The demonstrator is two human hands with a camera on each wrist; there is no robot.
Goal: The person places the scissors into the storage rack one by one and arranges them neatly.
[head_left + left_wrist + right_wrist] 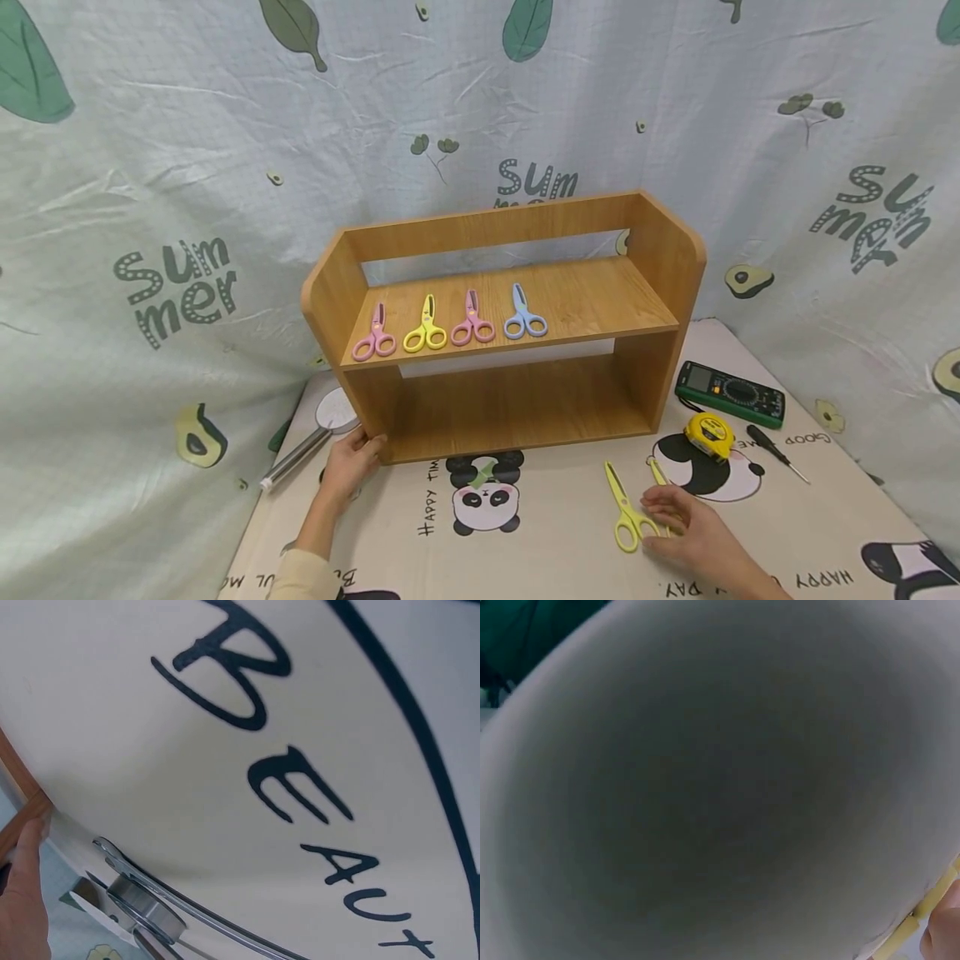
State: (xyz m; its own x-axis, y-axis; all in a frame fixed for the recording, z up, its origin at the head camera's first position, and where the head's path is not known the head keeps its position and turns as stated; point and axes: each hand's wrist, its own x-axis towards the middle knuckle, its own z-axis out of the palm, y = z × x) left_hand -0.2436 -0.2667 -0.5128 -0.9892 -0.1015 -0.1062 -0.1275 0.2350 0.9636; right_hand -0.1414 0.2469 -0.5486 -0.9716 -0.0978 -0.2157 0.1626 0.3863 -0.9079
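My left hand (348, 471) grips the lower left corner of a two-tier wooden shelf (510, 410); a finger (26, 877) lies along its wooden edge in the left wrist view. On the upper board, from left to right, lie pink scissors (375, 343), yellow scissors (426, 337), pink scissors (472, 329) and blue scissors (525, 323). At the front right, my right hand (693, 533) pinches yellow scissors (658, 472), their handles partly hidden by the fingers. A second pair of yellow scissors (622, 492) lies on the table just left of them.
Right of the shelf are a green multimeter (731, 394), a yellow tape measure (709, 435) and a black screwdriver (772, 448). A magnifying glass (300, 457) lies left of the shelf. Shiny metal parts (146, 907) show in the left wrist view. Printed curtains hang behind.
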